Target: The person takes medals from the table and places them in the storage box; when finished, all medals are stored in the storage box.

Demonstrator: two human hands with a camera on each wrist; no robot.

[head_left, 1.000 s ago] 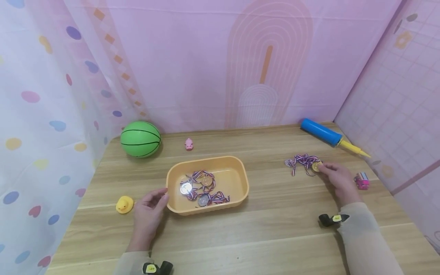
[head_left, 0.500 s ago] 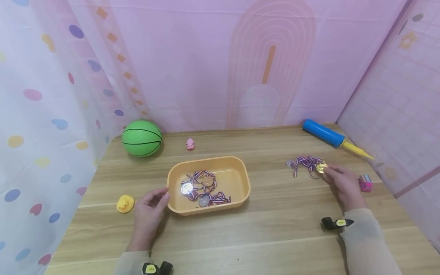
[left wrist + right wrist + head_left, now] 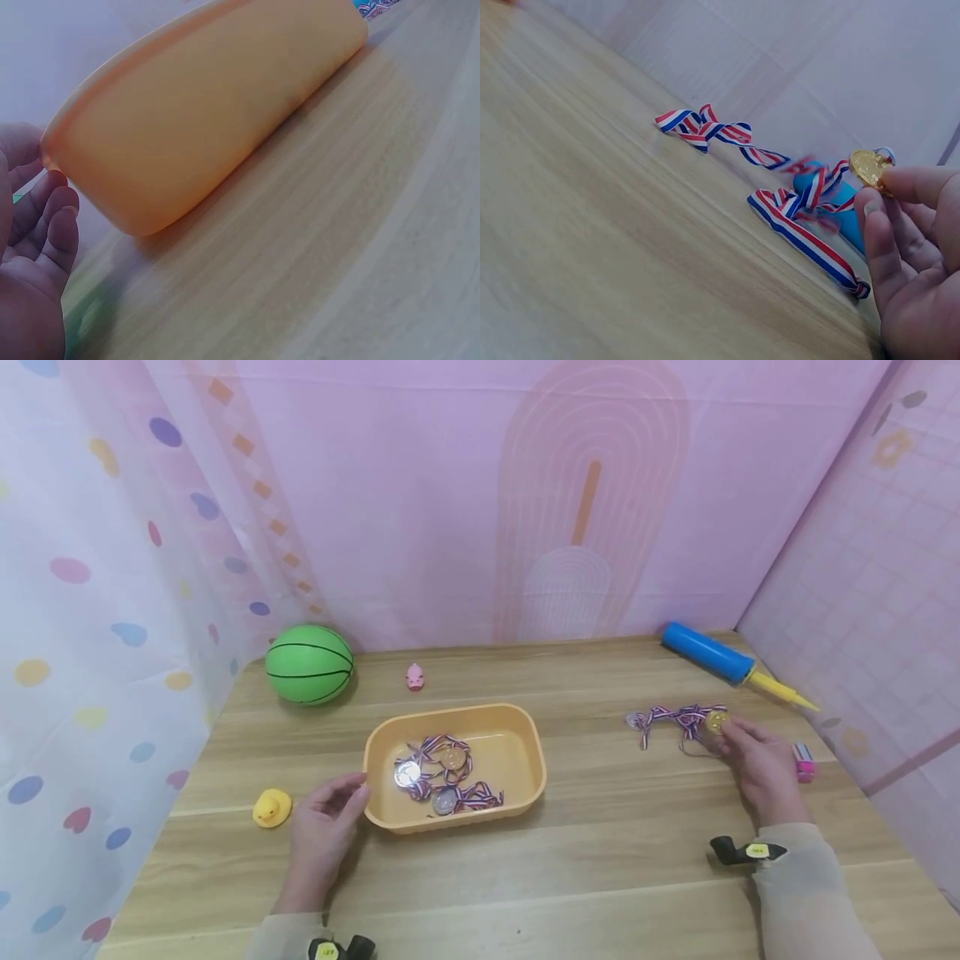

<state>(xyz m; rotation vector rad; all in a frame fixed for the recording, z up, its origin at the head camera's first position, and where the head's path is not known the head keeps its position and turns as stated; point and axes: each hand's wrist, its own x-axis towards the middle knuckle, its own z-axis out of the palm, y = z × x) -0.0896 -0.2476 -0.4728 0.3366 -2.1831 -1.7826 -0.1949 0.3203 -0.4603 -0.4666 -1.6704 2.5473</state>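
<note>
My right hand (image 3: 765, 772) pinches a gold medal (image 3: 868, 168) between thumb and fingertips, a little above the table. Its red, white and blue ribbon (image 3: 802, 225) trails down in a tangle. At the ribbon's far left end in the head view lies a silver medal (image 3: 635, 721). My left hand (image 3: 324, 827) holds the left rim of a yellow-orange plastic basin (image 3: 202, 112) with its fingertips. Inside the basin lie two silver medals, one bright (image 3: 407, 773) and one darker (image 3: 446, 802), and a gold-coloured medal (image 3: 453, 757), with their ribbons tangled.
A green ball (image 3: 309, 664) and a small pink pig toy (image 3: 415, 677) stand at the back. A yellow rubber duck (image 3: 272, 808) sits left of my left hand. At the right lie a blue hand pump (image 3: 708, 653) and a pink toy (image 3: 805, 764), partly hidden by my right hand.
My right hand has moved slightly right with the gold medal, lifting it and stretching the ribbon out. The left hand and the basin have stayed in place.
</note>
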